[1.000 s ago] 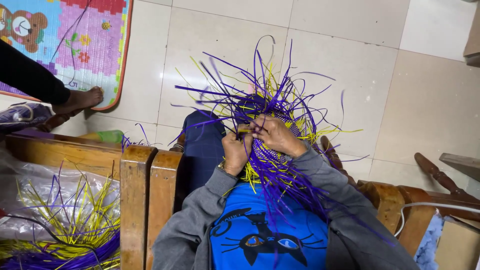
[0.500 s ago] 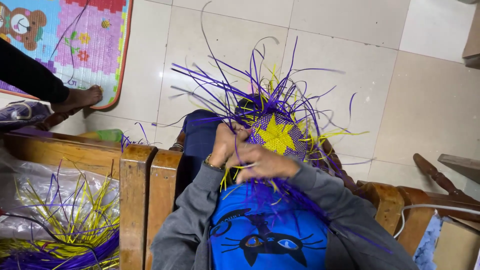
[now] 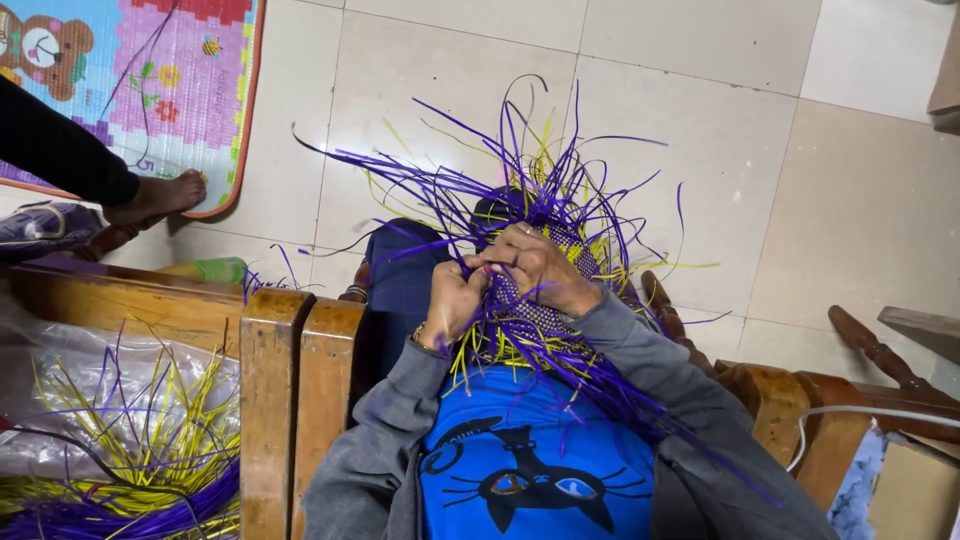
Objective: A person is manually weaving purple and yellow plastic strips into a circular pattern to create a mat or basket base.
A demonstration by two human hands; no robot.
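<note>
A half-woven basket piece (image 3: 530, 305) of purple and yellow plastic strips rests on my lap, with many loose purple and yellow strips (image 3: 500, 180) fanning out above it. My left hand (image 3: 452, 298) is closed on strips at the piece's left edge. My right hand (image 3: 540, 265) lies over the top of the woven part, its fingers pinching a strip beside my left hand. Both hands touch each other. I wear a grey jacket over a blue shirt with a black cat.
A wooden armrest (image 3: 285, 390) stands at my left. Beyond it a clear bag (image 3: 120, 440) holds more purple and yellow strips. Another person's bare foot (image 3: 155, 198) rests on a colourful play mat (image 3: 150, 80). Tiled floor lies ahead; a white cable (image 3: 860, 415) runs at right.
The woven piece was turned so its yellow star face showed, then turned back. My right hand rose from below the piece to its top; my left stayed at its left edge.
</note>
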